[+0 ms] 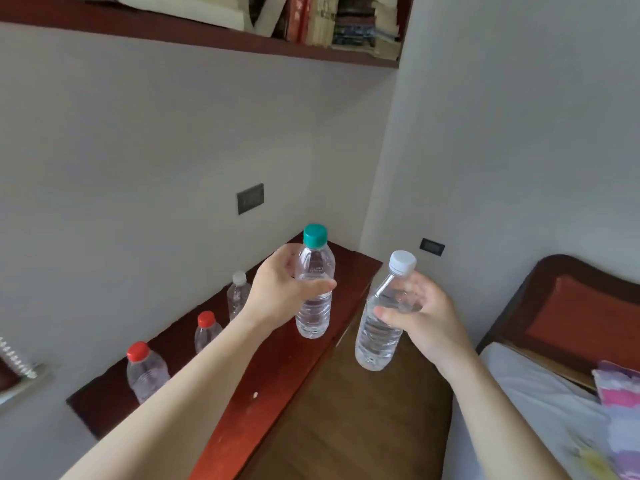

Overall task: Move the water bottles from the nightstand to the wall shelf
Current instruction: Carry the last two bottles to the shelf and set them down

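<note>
My left hand point(282, 292) grips a clear water bottle with a green cap point(314, 306), held upright above the dark red wooden nightstand point(277, 368). My right hand point(420, 320) holds a clear bottle with a white cap point(381, 327), tilted slightly, out past the nightstand's right edge. Three more bottles stand on the nightstand near the wall: one with a white cap point(238, 294) and two with red caps point(207, 332) point(145, 370). The wall shelf point(214, 36) runs across the top of the view, high above both hands.
Books point(349, 20) fill the right part of the shelf. A bed with a red headboard point(568, 313) and a white sheet lies to the right. Wooden floor point(346, 420) shows between nightstand and bed. A spiral notebook point(15, 365) sits at the far left. Switch plates are on both walls.
</note>
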{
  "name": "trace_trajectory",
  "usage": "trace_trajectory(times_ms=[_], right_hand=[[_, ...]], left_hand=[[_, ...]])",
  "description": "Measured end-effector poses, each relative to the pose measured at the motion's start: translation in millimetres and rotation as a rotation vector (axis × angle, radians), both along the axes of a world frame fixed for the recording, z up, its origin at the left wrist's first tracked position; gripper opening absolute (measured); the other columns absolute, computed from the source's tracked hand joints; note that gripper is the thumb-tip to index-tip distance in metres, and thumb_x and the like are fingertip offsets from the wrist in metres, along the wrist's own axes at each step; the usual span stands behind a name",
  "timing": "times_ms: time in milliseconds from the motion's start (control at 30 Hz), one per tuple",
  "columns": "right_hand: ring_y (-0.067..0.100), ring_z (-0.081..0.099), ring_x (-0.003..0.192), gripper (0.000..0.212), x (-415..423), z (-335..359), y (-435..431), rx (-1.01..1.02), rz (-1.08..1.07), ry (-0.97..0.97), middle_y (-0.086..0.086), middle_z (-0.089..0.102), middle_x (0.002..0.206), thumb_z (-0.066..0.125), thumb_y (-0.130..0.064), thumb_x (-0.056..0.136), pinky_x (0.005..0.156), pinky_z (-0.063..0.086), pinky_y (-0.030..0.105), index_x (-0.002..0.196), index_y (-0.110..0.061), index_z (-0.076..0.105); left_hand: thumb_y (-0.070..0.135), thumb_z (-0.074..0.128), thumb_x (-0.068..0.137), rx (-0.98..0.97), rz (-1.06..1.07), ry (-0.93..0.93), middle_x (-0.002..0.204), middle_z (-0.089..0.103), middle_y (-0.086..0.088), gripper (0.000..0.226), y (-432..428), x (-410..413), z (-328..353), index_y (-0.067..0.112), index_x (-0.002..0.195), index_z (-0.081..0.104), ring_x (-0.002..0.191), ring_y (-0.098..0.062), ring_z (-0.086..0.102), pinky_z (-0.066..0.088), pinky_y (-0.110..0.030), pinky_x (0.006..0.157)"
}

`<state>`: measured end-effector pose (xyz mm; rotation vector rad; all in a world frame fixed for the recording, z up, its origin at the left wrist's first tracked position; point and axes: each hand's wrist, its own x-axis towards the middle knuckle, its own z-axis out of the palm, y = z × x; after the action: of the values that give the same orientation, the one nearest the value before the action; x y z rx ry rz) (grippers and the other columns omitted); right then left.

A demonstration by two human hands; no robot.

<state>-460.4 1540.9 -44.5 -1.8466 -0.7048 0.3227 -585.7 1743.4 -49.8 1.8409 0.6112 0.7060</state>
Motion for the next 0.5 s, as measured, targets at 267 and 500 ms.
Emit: trace_trajectory(times_ms=[267,500], right_hand=[[-0.001,0.063,0.104,0.058,123.3,-16.1,94.7,-0.019,0.062,-0.009,-0.023,0.069,0.105,0.089,-0.026,0.062,0.096,0.049,0.040,0.110,-0.040,0.061],[0.002,0.064,0.103,0.060,216.6,-19.1,161.8,-0.025,0.215,-0.005,-0.020,0.070,0.106,0.090,-0.028,0.060,0.093,0.051,0.040,0.112,-0.041,0.061]], left_hand=[[0.038,0.086,0.069,0.007,0.104,0.065,0.101,0.063,0.011,0.060,79.4,109.1,-18.7,0.033,0.120,0.054,0.093,-0.008,0.062,0.048,-0.023,0.071],[0.049,0.085,0.058,0.013,0.251,0.119,0.099,0.066,0.001,0.055,125.4,183.6,-22.4,0.036,0.104,0.057,0.090,-0.020,0.066,0.059,-0.044,0.076]])
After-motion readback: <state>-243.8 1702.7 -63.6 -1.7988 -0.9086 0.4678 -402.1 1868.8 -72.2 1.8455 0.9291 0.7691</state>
